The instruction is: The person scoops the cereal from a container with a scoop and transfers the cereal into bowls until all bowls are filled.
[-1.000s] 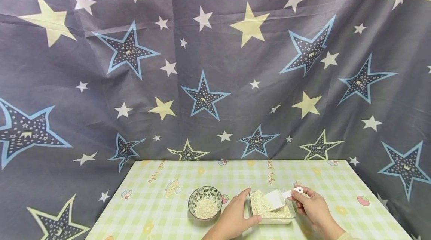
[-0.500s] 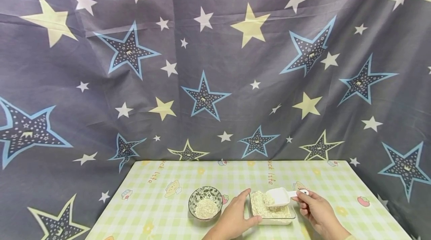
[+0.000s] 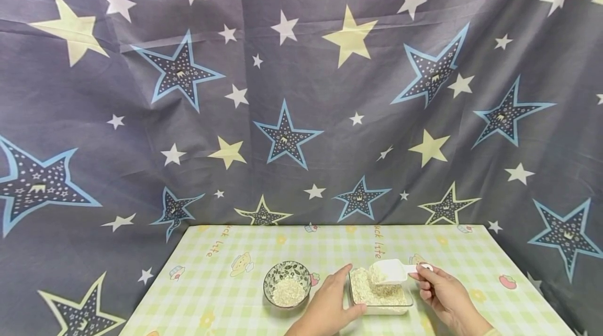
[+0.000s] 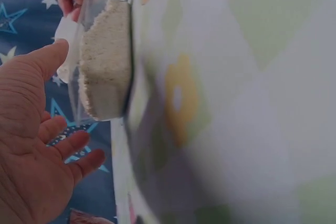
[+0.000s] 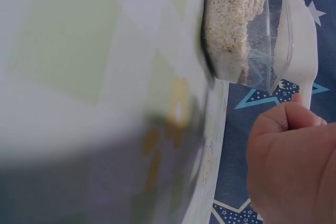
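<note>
Scoop (image 3: 390,272) — right hand (image 3: 443,294) grips it.

From my head camera the scene is evenly and softly lit, bright enough, with no glare; I see only faint shadows under the hands and the bowl (image 3: 287,283). The star curtain (image 3: 301,90) bows slightly toward the frame edges, a wide-lens bend. My left wrist view is dimmer: the tablecloth (image 4: 236,98) close to the lens is a smeared blur, with a dark shadow low down. The right wrist view shows the same near blur and a grey shadow at its bottom, while the grains in the clear tray (image 5: 233,19) stay sharp.
</note>
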The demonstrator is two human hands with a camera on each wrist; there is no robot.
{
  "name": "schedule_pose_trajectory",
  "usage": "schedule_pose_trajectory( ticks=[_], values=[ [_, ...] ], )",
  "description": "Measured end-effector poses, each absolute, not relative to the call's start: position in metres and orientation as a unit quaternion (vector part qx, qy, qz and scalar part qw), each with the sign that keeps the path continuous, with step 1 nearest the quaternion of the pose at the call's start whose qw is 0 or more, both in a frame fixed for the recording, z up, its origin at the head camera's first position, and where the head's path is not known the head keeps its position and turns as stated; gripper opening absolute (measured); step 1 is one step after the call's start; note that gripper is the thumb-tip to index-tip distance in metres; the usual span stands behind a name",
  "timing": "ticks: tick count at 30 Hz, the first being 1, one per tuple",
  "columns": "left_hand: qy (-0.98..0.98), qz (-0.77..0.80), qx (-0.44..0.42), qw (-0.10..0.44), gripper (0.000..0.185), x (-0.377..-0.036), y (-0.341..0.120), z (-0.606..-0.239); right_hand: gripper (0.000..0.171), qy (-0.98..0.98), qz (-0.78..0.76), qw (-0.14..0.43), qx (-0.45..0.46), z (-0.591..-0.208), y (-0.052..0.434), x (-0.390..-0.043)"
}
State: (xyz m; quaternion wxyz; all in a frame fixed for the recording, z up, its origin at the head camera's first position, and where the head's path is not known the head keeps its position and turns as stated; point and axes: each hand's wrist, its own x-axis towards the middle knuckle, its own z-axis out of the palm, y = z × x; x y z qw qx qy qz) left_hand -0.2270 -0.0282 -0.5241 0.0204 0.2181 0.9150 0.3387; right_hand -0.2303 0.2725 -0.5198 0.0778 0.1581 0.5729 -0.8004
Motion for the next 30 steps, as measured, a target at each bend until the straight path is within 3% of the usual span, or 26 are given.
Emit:
schedule_pose_trajectory(
  ticks=[6, 11, 19, 30],
  values=[
    [0.899, 0.374, 0.228, 0.009, 0.095, -0.221, -0.043, -0.512, 0.026, 0.567, -0.805, 0.088, 0.152, -0.516, 0.271, -0.231],
    [0.901, 0.363, 0.231, -0.057, 0.089, -0.221, -0.067, -0.505, 0.038, 0.571, -0.805, 0.087, 0.137, -0.509, 0.266, -0.235],
    [0.908, 0.353, 0.187, -0.128, 0.09, -0.224, -0.123, -0.508, 0.006, 0.572, -0.808, 0.079, 0.12, -0.495, 0.245, -0.242],
    [0.929, 0.322, 0.121, -0.136, 0.105, -0.224, -0.17, -0.529, 0.009, 0.564, -0.819, 0.075, 0.081, -0.475, 0.183, -0.253]
  ],
)
